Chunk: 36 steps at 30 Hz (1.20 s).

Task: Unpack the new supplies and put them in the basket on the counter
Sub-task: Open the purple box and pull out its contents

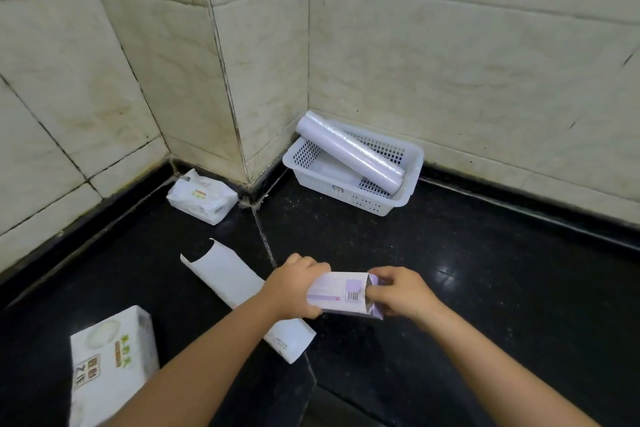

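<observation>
**Both hands on the purple carton, low centre of frame**

I have the purple-and-white carton (341, 295) held just above the black surface (485, 270), slightly right of centre in the lower half of the frame. My left hand (294, 288) is clenched around its left end; my right hand (401, 293) has its fingers (375, 291) tucked into the open right end, grasping the flap there.

Beneath my left forearm lies an opened white carton sleeve (228, 274), flat on the surface and running diagonally. In the lower left corner stands a white tissue box (110, 357) with green and brown print. Further up, against the tiled wall, sits a soft white tissue pack (202, 196).

The white perforated basket (346, 194) rests in the corner, upper centre, with two wrapped rolls (349, 149) lying slantwise in it, their upper ends propped over the rim.
</observation>
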Each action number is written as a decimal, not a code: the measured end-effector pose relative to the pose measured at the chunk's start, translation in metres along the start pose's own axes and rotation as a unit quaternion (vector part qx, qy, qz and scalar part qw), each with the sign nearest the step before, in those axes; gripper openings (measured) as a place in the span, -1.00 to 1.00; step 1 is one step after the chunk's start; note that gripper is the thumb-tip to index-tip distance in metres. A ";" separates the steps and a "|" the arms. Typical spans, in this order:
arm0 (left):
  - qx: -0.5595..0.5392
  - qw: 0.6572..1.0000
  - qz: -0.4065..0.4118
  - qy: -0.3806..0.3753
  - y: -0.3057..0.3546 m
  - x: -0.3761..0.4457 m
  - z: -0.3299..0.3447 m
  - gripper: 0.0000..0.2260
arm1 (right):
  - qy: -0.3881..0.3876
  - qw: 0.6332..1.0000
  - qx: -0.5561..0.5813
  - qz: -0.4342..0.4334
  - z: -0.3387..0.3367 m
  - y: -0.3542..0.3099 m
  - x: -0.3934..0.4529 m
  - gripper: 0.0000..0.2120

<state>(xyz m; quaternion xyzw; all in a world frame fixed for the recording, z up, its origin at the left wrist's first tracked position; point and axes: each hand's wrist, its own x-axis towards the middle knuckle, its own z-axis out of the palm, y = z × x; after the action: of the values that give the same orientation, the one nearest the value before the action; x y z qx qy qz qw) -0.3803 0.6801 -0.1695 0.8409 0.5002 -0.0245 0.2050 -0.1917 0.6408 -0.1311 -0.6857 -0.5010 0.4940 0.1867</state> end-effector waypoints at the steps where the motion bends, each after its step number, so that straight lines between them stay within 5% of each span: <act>1: -0.001 1.000 -0.001 0.009 -0.002 -0.003 -0.001 -0.45 | -0.003 1.000 0.024 -0.007 -0.003 -0.002 -0.003 -0.82; 6: -0.040 0.997 -0.029 0.065 -0.011 -0.016 -0.017 -0.40 | 0.022 0.996 0.083 -0.034 -0.029 -0.008 0.003 -0.70; 8: -0.030 0.994 -0.044 0.093 -0.012 -0.020 -0.023 -0.41 | 0.105 0.988 -0.097 -0.058 -0.033 -0.007 0.006 -0.49; 11: -0.025 0.989 -0.066 0.132 -0.013 -0.024 -0.032 -0.41 | 0.297 0.841 -0.356 -0.280 -0.028 -0.012 -0.002 -0.46; 14: -0.007 0.987 -0.064 0.147 -0.015 -0.026 -0.040 -0.39 | 0.254 0.756 -0.392 -0.460 -0.019 -0.018 -0.013 -0.47; 23: 0.005 0.976 -0.085 0.200 -0.005 -0.030 -0.053 -0.48 | 0.121 0.844 -0.270 -0.447 -0.022 -0.030 -0.018 -0.91; 26: 0.000 0.977 -0.081 0.197 -0.003 -0.031 -0.052 -0.47 | 0.074 0.896 -0.213 -0.382 -0.024 -0.036 -0.012 -0.80; 32: 0.011 0.973 -0.028 0.228 -0.004 -0.031 -0.055 -0.48 | 0.097 0.923 -0.214 -0.306 -0.021 -0.049 0.005 -0.45; 36: 0.018 0.976 -0.023 0.216 -0.008 -0.029 -0.055 -0.46 | 0.104 0.931 -0.186 -0.297 -0.020 -0.049 0.011 -0.40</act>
<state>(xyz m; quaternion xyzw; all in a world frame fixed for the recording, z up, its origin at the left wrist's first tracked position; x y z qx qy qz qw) -0.4106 0.6795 -0.1141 0.8180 0.5517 0.1438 0.0768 -0.1995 0.6761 -0.0908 -0.5759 -0.7422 0.2397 0.2450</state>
